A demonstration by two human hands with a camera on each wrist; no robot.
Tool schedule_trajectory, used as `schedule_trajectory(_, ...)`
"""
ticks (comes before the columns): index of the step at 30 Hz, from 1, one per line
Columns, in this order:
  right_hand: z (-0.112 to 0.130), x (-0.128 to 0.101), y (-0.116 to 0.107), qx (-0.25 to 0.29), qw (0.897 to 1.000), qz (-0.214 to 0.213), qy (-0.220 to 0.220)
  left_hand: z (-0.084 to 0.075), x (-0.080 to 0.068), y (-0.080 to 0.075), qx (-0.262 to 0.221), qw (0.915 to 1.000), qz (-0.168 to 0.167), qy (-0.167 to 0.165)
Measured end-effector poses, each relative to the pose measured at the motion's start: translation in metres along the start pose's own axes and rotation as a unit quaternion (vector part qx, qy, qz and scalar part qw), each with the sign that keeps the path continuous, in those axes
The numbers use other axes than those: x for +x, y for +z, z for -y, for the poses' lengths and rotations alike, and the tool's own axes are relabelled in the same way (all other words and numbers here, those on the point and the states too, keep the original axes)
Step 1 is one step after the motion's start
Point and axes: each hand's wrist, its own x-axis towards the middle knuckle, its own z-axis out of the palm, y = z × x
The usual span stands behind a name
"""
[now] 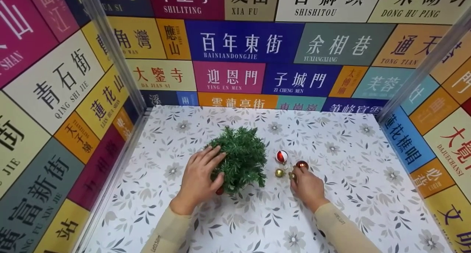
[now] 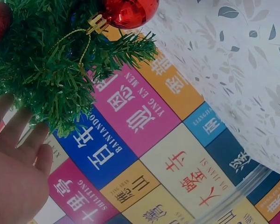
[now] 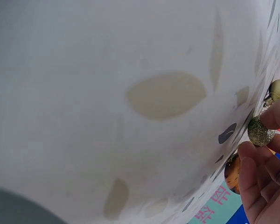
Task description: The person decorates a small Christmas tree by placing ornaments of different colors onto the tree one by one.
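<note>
— Sleeves fill the bottom of the head view; what is each hand doing?
— Her left hand (image 1: 198, 179) rests relaxed against the small green artificial tree (image 1: 243, 159); the right hand (image 1: 307, 186) pinches a glittery gold bauble (image 1: 293, 176) on the floral tabletop (image 1: 360, 172).
— And the left wrist view?
— One shiny red bauble (image 2: 129, 11) already hangs.
— Right wrist?
— Fingertips (image 3: 275, 116) clamp the gold glitter ball (image 3: 260, 131). Three loose baubles seem left to hang.
</note>
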Motion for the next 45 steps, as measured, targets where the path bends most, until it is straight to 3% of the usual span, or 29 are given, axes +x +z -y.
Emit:
schedule_trajectory(5, -0.001, -0.001, 0.001, 0.000, 1.000, 0.001, 0.000, 0.002, 0.001, -0.002, -0.006, 1.0000, 0.000, 0.002)
schedule_trajectory(12, -0.002, -0.002, 0.003, 0.003, 0.999, -0.044, -0.022, 0.003, 0.000, -0.003, -0.012, 0.9999, 0.002, 0.001)
schedule_trajectory(26, 0.002, 0.001, -0.004, 0.053, 0.998, 0.013, 0.012, -0.002, 0.003, -0.005, -0.016, 0.9996, -0.012, 0.018)
schedule_trajectory(34, 0.000, -0.003, -0.008, 0.060, 0.998, -0.025, -0.016, -0.003, 0.004, -0.004, -0.024, 0.9993, -0.020, 0.022)
schedule_trajectory(45, 0.004, -0.005, -0.020, 0.051, 0.996, -0.064, -0.047, -0.004, 0.003, -0.003, -0.020, 0.9996, -0.005, 0.017)
